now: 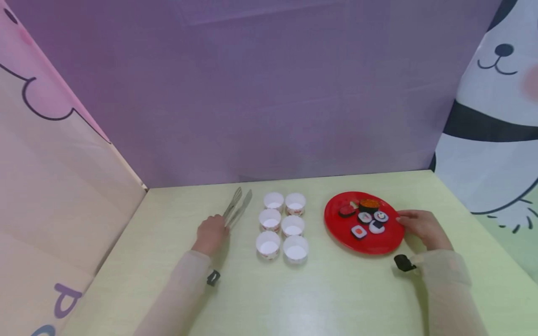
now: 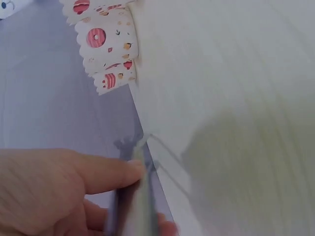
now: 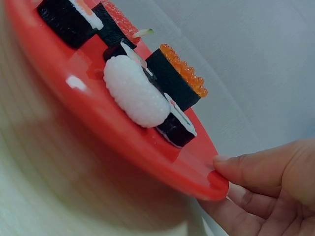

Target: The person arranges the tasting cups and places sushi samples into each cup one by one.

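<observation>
My left hand (image 1: 211,234) grips a pair of metal tongs (image 1: 233,205), which point away over the table to the left of the paper cups. In the left wrist view the thumb lies along the tongs (image 2: 132,206), blurred there. With my right hand (image 1: 425,229) I pinch the right rim of a round red plate (image 1: 342,234), thumb on top and fingers under the edge. Several toy sushi pieces sit on the plate, among them one with orange roe (image 1: 369,204) and a white rice piece (image 3: 135,91). Whether the plate is raised off the table, I cannot tell.
Several white paper baking cups (image 1: 269,245) stand upright in two columns between the tongs and the plate; their sides carry a donut print (image 2: 106,42). A purple backdrop (image 1: 269,93) rises behind the pale table (image 1: 294,298), with printed panels on both sides.
</observation>
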`<state>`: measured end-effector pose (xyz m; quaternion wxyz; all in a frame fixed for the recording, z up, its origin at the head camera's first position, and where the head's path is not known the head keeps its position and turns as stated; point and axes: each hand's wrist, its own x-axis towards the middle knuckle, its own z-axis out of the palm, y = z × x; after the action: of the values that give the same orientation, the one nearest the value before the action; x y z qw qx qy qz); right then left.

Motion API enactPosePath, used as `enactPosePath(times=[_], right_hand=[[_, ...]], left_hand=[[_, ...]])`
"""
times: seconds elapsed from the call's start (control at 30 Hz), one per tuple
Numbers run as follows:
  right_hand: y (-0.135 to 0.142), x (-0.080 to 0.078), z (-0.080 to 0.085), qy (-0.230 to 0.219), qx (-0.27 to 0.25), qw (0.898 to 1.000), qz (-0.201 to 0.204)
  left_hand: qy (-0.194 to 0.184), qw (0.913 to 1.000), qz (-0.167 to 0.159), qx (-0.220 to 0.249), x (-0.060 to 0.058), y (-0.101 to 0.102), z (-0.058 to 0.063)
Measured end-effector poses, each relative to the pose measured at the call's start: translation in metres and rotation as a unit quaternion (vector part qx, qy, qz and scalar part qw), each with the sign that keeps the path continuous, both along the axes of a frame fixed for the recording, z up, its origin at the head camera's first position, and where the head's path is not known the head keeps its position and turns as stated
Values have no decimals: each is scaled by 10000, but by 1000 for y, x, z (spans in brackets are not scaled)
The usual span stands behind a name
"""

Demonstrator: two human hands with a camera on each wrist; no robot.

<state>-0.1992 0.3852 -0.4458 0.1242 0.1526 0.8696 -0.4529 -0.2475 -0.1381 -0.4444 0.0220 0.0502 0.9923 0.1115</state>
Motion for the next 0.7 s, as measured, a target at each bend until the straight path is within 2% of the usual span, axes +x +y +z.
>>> enactPosePath(times=[0.13, 0.27, 0.5, 0.7], right_hand=[[0, 1, -1, 1, -17, 10000, -3], [0, 2, -2, 60, -38, 10000, -1], [3, 1, -3, 95, 30, 9999, 24], [1, 0, -3, 25, 0, 10000, -11]], left_hand=[[67, 9998, 168, -78, 1, -2, 4], [210, 9995, 183, -164, 3, -2, 12], [528, 9985, 28, -121, 8, 1, 29], [706, 9971, -232, -179, 13, 15, 42]])
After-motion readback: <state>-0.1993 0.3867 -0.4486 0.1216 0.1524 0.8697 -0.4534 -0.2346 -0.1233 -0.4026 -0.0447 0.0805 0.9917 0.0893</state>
